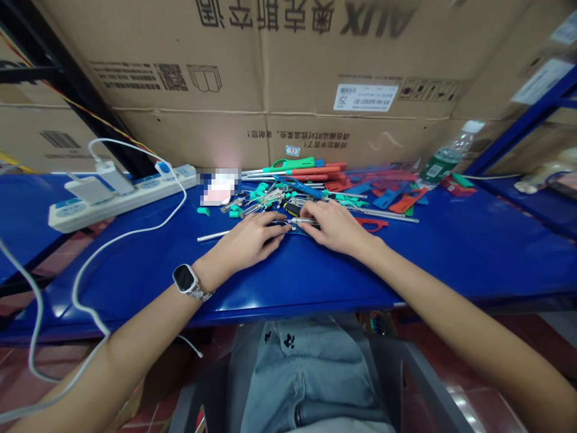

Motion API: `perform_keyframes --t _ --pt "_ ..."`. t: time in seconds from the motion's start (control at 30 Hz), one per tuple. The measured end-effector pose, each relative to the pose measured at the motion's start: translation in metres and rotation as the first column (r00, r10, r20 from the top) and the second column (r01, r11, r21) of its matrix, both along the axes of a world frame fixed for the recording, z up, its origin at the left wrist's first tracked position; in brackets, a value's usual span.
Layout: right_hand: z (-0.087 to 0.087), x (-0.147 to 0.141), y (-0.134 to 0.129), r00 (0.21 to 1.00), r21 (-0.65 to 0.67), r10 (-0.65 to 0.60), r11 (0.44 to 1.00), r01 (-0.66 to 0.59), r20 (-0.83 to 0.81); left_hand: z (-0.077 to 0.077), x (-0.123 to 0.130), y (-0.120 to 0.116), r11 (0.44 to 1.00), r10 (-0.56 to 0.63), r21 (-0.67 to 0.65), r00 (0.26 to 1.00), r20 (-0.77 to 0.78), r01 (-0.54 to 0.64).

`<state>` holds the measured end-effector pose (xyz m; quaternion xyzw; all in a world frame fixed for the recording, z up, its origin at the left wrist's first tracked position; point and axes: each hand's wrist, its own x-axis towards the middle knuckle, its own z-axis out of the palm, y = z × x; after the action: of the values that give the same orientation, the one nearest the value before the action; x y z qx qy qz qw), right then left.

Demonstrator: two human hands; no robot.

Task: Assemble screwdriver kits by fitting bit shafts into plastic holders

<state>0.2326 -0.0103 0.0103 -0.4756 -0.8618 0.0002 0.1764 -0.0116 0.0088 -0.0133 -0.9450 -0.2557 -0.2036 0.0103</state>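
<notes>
My left hand (256, 237) rests low over the table, its thumb and fingers closed in around a small white-tipped part with a thin wire. A metal rod (211, 236) sticks out to the left from beneath it. My right hand (337, 230) has its fingertips closed on a slim clear piece (308, 221), which looks like the inside of a stick lighter. Under the fingertips shows a strip of blue plastic (298, 231), mostly hidden. A yellow-and-black handle (292, 209) lies just behind the hands. A red lighter shell (373, 224) is right of my right hand.
Behind the hands spreads a pile of lighter parts, with green caps (261, 191), red shells (342, 181) and metal tubes (387, 214). A power strip (126, 195) with white cables stands left, a water bottle (444, 159) right. Large cartons (288, 72) wall off the back.
</notes>
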Motion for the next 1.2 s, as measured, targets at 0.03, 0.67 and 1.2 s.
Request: perform_keyframes --t 0.03,0.67,1.2 --pt "0.000 -0.001 0.000 1.000 -0.006 -0.011 1.000 0.011 -0.002 0.000 0.000 0.000 1.000 -0.002 -0.010 1.000 -0.004 0.002" --pt "-0.015 -0.009 0.002 0.995 -0.145 0.028 0.989 -0.042 -0.098 0.003 -0.014 0.019 0.942 0.083 -0.336 0.959 0.271 0.014" --pt "-0.020 -0.017 -0.009 0.998 -0.082 -0.069 0.994 0.068 0.000 0.013 -0.010 0.011 0.989 0.078 -0.138 0.968 0.238 -0.046"
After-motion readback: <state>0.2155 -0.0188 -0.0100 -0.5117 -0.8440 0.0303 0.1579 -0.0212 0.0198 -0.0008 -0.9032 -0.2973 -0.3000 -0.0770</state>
